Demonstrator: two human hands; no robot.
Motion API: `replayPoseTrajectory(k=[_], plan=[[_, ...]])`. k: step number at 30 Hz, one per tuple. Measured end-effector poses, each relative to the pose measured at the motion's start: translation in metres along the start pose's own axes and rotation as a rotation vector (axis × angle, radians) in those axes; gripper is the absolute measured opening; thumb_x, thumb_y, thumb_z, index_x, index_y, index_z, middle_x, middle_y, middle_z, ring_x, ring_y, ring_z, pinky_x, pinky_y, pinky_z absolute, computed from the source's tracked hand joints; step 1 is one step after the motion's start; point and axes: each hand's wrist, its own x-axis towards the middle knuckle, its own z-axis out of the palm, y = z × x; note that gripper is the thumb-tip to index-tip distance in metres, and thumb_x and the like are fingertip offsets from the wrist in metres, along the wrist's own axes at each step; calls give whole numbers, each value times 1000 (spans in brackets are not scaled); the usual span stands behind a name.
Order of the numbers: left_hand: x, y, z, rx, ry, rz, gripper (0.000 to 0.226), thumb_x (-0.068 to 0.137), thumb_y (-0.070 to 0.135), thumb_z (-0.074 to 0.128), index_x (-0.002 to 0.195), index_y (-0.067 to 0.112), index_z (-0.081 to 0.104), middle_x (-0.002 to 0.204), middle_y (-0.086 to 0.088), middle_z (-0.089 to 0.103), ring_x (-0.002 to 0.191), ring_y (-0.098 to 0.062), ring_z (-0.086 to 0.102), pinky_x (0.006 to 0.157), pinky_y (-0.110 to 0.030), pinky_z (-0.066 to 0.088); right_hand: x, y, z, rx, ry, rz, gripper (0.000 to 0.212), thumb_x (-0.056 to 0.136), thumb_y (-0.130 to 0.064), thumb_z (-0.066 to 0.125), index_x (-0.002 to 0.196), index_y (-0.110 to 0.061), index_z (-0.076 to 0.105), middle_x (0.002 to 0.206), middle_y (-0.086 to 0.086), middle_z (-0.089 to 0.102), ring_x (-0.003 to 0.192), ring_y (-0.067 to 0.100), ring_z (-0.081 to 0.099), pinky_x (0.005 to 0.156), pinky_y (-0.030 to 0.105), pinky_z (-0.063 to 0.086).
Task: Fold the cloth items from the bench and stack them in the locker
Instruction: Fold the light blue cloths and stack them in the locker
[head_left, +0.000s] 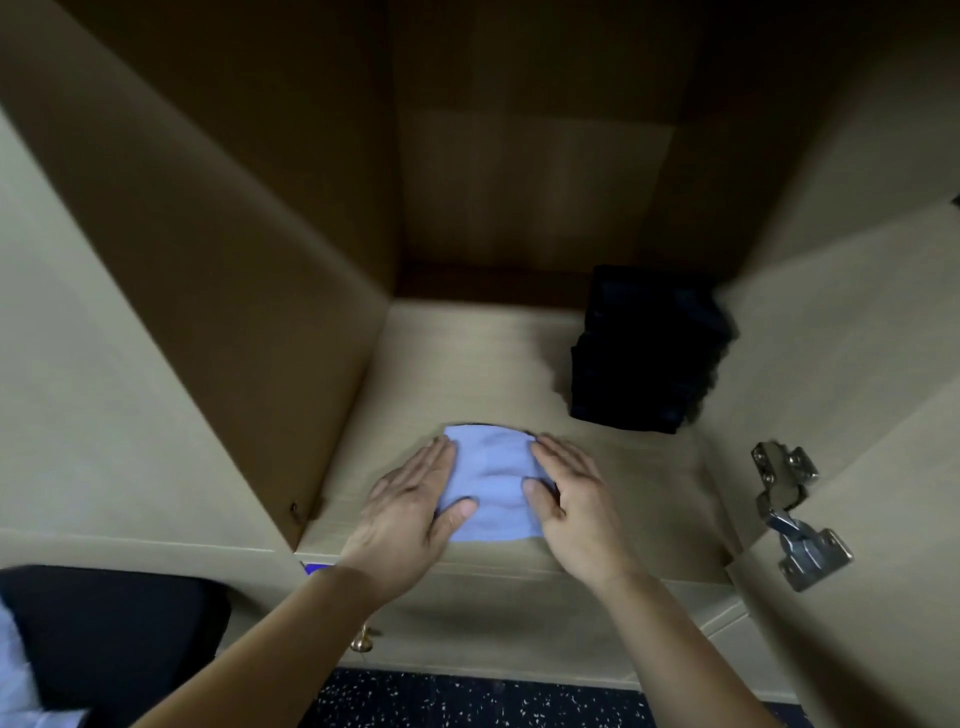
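A folded light blue cloth (493, 486) lies near the front of the locker shelf (467, 364). My left hand (415, 501) lies flat against the cloth's left side with straight fingers, its thumb resting on top. On the cloth's right side my right hand (571, 499) mirrors it, fingers straight and thumb on the fabric. A stack of dark folded cloths (649, 353) stands at the back right of the same shelf, apart from the blue one.
The locker's side walls (234, 260) close in left and right. A metal door hinge (795, 514) juts out at the right front. A brass knob (363, 643) sits below the shelf. A black bench (114, 634) holding pale cloth (15, 675) is at lower left.
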Motion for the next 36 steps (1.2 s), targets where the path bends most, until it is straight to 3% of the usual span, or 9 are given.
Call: replayPoseTrajectory(k=[4, 8, 10, 13, 17, 20, 25, 31, 36], plan=[[0, -8, 9, 22, -21, -5, 111, 74, 85, -14, 154, 16, 20, 157, 7, 7, 148, -7, 10, 118, -21, 9, -4, 2, 6, 111, 31, 70, 42, 92, -11, 61, 134, -6, 54, 143, 3, 48, 134, 16, 39, 111, 17, 19], [-1, -3, 4, -24, -51, -36, 119, 69, 88, -14, 153, 14, 24, 161, 0, 15, 150, -11, 13, 117, -16, 4, -4, 1, 5, 131, 47, 92, 40, 90, -10, 63, 130, -6, 58, 138, 5, 52, 130, 20, 45, 110, 22, 26], [-5, 4, -4, -89, -47, -78, 114, 73, 89, 3, 152, 13, 31, 161, -3, 23, 149, -13, 17, 115, -12, 4, -2, -4, 0, 138, 87, 112, 39, 88, -9, 65, 127, -7, 60, 133, 6, 58, 124, 21, 51, 106, 22, 31], [-19, 20, -28, -83, -39, -99, 90, 82, 74, 27, 151, 17, 33, 158, 1, 31, 146, -12, 26, 116, -14, 15, -3, -18, -14, 113, 172, 183, 37, 86, -11, 66, 123, -11, 64, 122, 5, 66, 112, 22, 61, 98, 28, 44], [-48, 49, -73, 58, 3, -72, 90, 78, 72, 15, 147, 20, 40, 151, 4, 43, 135, -18, 42, 110, -30, 33, -9, -52, -42, 43, 184, 235, 38, 85, -16, 68, 122, -15, 64, 114, 6, 69, 103, 24, 64, 77, 22, 40], [-74, 66, -112, 82, 90, -74, 84, 82, 70, 22, 144, 19, 46, 144, 2, 50, 129, -23, 47, 105, -32, 38, -21, -87, -63, -27, 112, 219, 43, 88, -25, 65, 130, -19, 58, 121, 7, 64, 111, 27, 59, 82, 30, 43], [-132, 81, -169, 169, 199, -132, 61, 97, 54, 43, 148, 21, 38, 150, 3, 42, 137, -19, 39, 108, -29, 32, -55, -151, -85, -36, 69, 92, 48, 88, -27, 63, 135, -20, 53, 131, 2, 56, 115, 22, 54, 86, 28, 39], [-231, 77, -215, 138, 335, -305, 71, 89, 63, 38, 142, 17, 48, 143, -1, 52, 131, -24, 48, 105, -36, 39, -110, -222, -79, -24, 26, -71, 49, 88, -28, 64, 135, -17, 54, 132, 1, 55, 125, 19, 46, 96, 28, 34], [-317, 60, -222, 76, 405, -476, 70, 86, 59, 40, 140, 16, 51, 140, -1, 54, 130, -24, 49, 106, -37, 40, -161, -264, -43, 12, -64, -178, 45, 86, -29, 65, 129, -18, 58, 128, 2, 58, 121, 21, 50, 97, 33, 40]])
